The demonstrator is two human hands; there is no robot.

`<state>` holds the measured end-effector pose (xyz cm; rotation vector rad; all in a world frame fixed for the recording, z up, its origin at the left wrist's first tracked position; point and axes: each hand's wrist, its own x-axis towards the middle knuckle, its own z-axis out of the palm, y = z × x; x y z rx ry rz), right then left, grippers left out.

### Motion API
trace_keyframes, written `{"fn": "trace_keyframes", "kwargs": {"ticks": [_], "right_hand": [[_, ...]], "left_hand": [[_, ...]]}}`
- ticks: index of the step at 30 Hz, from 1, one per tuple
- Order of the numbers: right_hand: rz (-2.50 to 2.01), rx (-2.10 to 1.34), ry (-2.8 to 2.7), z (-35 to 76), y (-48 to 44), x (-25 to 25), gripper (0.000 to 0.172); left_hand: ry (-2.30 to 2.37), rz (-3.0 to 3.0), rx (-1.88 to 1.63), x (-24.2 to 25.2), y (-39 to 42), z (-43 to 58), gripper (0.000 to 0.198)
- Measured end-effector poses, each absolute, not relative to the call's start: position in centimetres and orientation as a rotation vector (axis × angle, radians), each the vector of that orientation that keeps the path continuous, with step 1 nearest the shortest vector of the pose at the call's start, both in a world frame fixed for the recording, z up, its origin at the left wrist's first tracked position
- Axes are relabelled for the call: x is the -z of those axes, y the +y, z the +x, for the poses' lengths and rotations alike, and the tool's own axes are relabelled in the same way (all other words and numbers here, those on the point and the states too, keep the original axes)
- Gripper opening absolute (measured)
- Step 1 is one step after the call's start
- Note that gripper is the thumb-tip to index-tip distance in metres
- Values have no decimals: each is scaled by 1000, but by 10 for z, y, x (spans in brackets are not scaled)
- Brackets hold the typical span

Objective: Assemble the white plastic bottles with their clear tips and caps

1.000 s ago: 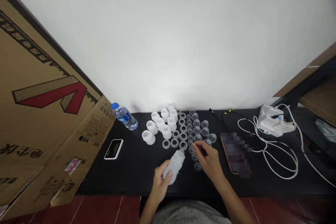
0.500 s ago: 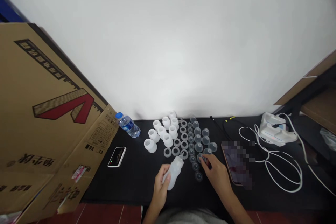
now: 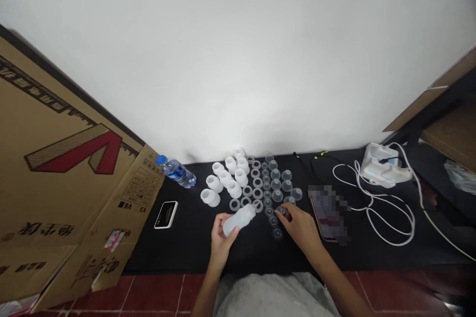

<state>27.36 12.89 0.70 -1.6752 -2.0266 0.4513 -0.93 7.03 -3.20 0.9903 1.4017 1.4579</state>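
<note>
Holding a white bottle tilted over the near middle of the black desk, the left hand is wrapped tight around it. The right hand is just to the right, fingertips on a small clear cap; I cannot tell if it grips.

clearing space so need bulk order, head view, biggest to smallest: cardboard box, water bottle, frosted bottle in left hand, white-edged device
1. cardboard box, by far
2. water bottle and frosted bottle in the left hand look alike; the frosted one is nearer, so unranked
3. white-edged device, smallest
</note>
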Motion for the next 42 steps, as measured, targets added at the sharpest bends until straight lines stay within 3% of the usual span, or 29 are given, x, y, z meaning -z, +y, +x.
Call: {"fn": "trace_keyframes", "kwargs": {"ticks": [8, 14, 24, 42], "right_hand": [[-1619, -629, -1980, 290, 118, -10, 20], [-1447, -553, -1735, 292, 119, -25, 35], [-1233, -980, -1806, 259, 119, -38, 32], [-1221, -1020, -1927, 255, 126, -40, 39]], "left_hand": [[1442, 978, -1567, 37, 81, -11, 59], [1402, 868, -1695, 41, 85, -7, 54], [1362, 817, -1650, 36, 85, -7, 56], [1448, 951, -1658, 26, 74, 4, 50]]}}
